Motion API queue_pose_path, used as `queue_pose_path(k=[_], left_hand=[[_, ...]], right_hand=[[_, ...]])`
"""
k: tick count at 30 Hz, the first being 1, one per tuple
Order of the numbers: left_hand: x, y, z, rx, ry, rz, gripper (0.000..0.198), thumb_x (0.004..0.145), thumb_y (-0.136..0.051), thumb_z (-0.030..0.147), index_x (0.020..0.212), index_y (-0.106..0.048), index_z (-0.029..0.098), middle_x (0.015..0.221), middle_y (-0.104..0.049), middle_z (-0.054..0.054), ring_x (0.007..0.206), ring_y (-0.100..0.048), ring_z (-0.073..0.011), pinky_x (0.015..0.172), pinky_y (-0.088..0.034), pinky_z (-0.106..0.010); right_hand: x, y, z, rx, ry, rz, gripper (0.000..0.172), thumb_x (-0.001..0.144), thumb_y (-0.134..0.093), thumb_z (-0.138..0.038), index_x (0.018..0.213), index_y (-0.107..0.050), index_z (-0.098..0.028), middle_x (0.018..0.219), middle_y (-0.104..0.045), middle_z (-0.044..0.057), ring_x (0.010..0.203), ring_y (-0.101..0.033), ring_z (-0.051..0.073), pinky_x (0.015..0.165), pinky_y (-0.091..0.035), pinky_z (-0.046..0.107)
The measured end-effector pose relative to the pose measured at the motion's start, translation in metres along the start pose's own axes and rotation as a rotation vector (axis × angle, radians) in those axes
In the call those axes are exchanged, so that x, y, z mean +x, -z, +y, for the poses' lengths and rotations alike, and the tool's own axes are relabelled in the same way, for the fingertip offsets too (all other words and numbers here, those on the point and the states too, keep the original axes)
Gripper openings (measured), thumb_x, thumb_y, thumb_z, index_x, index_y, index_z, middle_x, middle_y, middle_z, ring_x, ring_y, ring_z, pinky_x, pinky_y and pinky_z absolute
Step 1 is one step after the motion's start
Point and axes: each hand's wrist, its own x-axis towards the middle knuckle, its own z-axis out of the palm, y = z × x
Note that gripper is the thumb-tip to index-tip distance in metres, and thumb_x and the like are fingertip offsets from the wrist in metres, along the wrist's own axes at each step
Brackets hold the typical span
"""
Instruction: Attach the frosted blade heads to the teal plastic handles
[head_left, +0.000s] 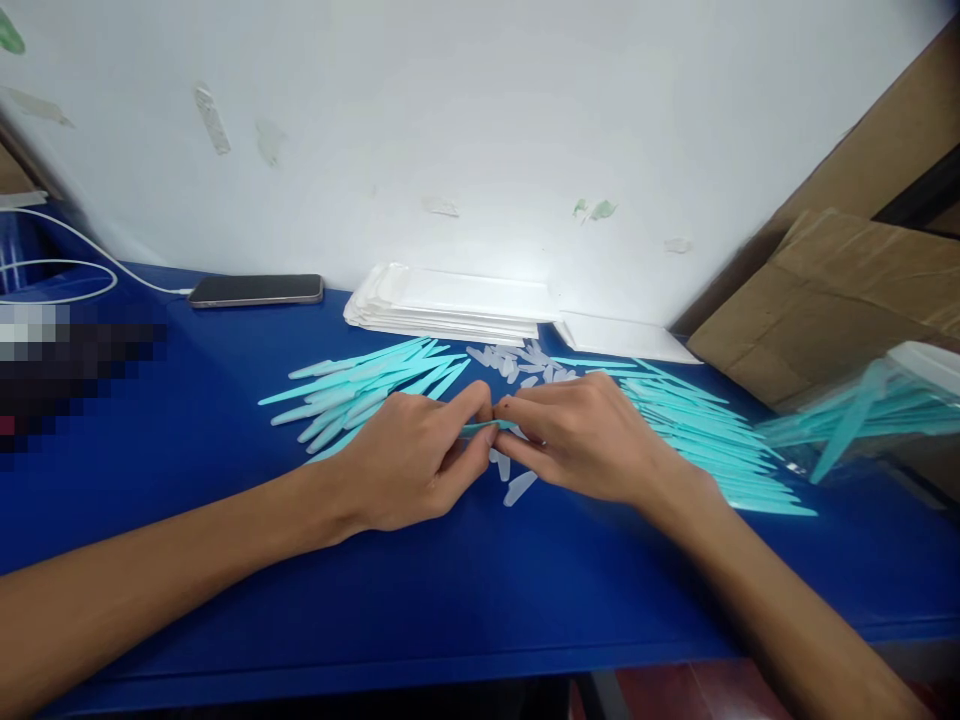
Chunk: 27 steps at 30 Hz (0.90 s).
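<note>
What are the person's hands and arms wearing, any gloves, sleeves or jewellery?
Nothing shows. The left hand and right hand are bare: no gloves, rings or tape. The left forearm and right forearm are bare up to the frame edge: no sleeves, watch or wristband.

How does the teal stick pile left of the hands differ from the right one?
The left pile fans out loosely; the right pile lies in a tidier, longer row. The left pile's outer ends look pale, perhaps capped; the right pile's ends are bare teal points. Both are teal sticks on the blue table, like the stick pinched between left hand and right hand.
</note>
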Motion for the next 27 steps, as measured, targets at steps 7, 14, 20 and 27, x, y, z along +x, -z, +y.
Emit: queue_pose_path(k=[7, 14, 20, 27], left_hand=[[-0.0001, 0.0024, 0.0001, -0.011, -0.035, -0.031, 0.006, 0.1, -0.042, 0.02, 0.095, -0.046, 0.018, 0.052, -0.039, 0.011, 0.039, -0.037, -0.0075, 0.042, -0.026, -0.022], [0.0001, 0.0013, 0.0002, -0.004, -0.018, -0.043, 0.008, 0.101, -0.04, 0.021, 0.095, -0.045, 0.019, 0.054, -0.04, 0.01, 0.04, -0.037, -0.0084, 0.043, -0.026, -0.024], [-0.0005, 0.0026, 0.0005, -0.017, -0.021, -0.043, 0.006, 0.1, -0.041, 0.02, 0.096, -0.046, 0.019, 0.052, -0.039, 0.011, 0.039, -0.037, -0.0084, 0.043, -0.026, -0.023], [-0.0019, 0.0028, -0.0003, -0.001, -0.026, -0.037, 0.007, 0.1, -0.041, 0.021, 0.096, -0.046, 0.019, 0.053, -0.043, 0.01, 0.04, -0.038, -0.0083, 0.043, -0.027, -0.023]], right_hand=[[0.0006, -0.0017, 0.0, -0.004, 0.021, 0.013, 0.031, 0.099, -0.049, -0.032, 0.072, -0.054, -0.018, 0.058, -0.05, -0.005, 0.049, -0.037, 0.008, 0.051, -0.012, 0.029], [0.0002, -0.0008, -0.0007, 0.008, 0.01, 0.004, 0.034, 0.1, -0.048, -0.033, 0.071, -0.054, -0.017, 0.057, -0.05, -0.005, 0.049, -0.036, 0.007, 0.052, -0.011, 0.029], [-0.0002, -0.0009, -0.0006, 0.012, 0.005, -0.013, 0.034, 0.1, -0.047, -0.035, 0.072, -0.055, -0.017, 0.058, -0.051, -0.005, 0.049, -0.038, 0.008, 0.052, -0.011, 0.03], [0.0005, -0.0011, 0.0001, 0.007, 0.004, -0.01, 0.034, 0.1, -0.047, -0.034, 0.072, -0.055, -0.018, 0.058, -0.051, -0.005, 0.049, -0.036, 0.008, 0.053, -0.011, 0.03]])
